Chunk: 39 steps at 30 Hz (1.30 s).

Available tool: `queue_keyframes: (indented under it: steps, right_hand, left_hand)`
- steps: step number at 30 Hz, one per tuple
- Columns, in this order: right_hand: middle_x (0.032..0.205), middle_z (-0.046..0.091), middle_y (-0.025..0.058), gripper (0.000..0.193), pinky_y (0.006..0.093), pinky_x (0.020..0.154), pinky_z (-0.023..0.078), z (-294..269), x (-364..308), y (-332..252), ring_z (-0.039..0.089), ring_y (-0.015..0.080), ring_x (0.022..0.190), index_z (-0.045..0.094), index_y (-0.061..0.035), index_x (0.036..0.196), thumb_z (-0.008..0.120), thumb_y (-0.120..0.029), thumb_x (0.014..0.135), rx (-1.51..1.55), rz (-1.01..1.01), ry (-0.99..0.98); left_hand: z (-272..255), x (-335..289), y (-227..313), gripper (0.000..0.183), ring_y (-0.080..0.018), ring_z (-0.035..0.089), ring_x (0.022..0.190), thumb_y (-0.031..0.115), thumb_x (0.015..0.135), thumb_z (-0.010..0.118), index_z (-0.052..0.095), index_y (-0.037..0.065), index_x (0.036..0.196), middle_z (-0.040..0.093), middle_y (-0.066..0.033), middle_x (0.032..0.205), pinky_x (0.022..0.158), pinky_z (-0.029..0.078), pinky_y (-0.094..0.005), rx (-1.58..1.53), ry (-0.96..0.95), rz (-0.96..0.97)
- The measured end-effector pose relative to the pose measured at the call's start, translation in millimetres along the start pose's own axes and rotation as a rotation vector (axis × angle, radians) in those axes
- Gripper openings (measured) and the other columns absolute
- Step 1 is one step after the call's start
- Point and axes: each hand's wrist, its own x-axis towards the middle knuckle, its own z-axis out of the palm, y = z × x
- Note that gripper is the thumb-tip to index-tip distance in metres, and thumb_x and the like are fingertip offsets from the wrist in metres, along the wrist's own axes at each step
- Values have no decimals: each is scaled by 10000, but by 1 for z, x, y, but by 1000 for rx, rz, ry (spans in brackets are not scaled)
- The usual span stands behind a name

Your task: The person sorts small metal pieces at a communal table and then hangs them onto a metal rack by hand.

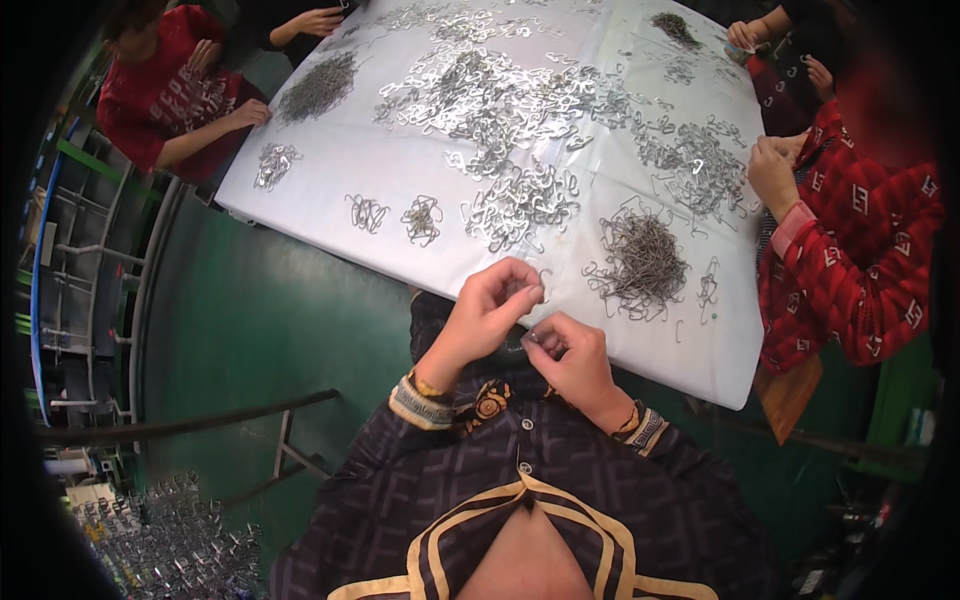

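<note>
Over the near edge of the white-covered table [400,258], my left hand [492,308] is closed in a pinch on a small bent wire hook [545,285], part of which sticks out past the fingertips. Just to its right and a little nearer, my right hand [574,360] is closed too, thumb against curled fingers; anything in it is too small to make out. Beyond my hands lies a heap of shiny metal clips [520,208]. Right of them sits a darker pile of wire hooks [640,260].
Two small clusters of wire pieces [367,214] lie to the left. Co-workers sit around the table: a person in a red shirt [165,95] far left, a person in a red patterned sleeve [850,250] at right. Metal racks [90,260] stand on the green floor at left.
</note>
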Motion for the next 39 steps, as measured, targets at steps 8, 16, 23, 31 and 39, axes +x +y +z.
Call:
queue_keyframes:
  steps: [8,16,23,31,39]
  right_hand:
    - [662,641,79,113,251,514,488,9,7,-5,629,114,548,601,10,798,712,-12,785,29,6,-14]
    - [694,649,81,114,254,528,505,12,7,-3,645,134,573,606,7,799,717,-6,779,29,-36,7]
    - [867,635,106,136,268,560,504,2,16,0,636,162,637,639,-9,877,714,12,766,17,-255,72]
    - [880,585,93,218,398,772,427,1,79,69,529,286,865,684,-29,972,727,-113,776,-612,-305,197]
    - [854,542,82,93,387,771,425,7,103,86,526,280,871,623,-45,831,691,-79,778,-828,-341,137]
  left_hand:
    - [-7,-51,-8,87,-46,455,735,84,923,605,569,9,948,540,27,857,679,401,-212,166,109,128]
    - [7,-54,-12,70,-79,522,861,58,954,557,535,6,996,568,-23,932,774,435,-231,14,182,69]
    - [8,-57,-8,36,-157,570,948,27,977,488,470,18,1007,601,-114,994,879,462,-308,17,218,162]
    - [7,-62,-8,62,-135,597,931,26,973,488,501,-12,1020,634,-99,972,870,472,-280,69,250,189]
    - [4,-65,-8,47,-153,568,920,45,980,495,488,9,1010,599,-98,975,863,461,-296,115,244,135]
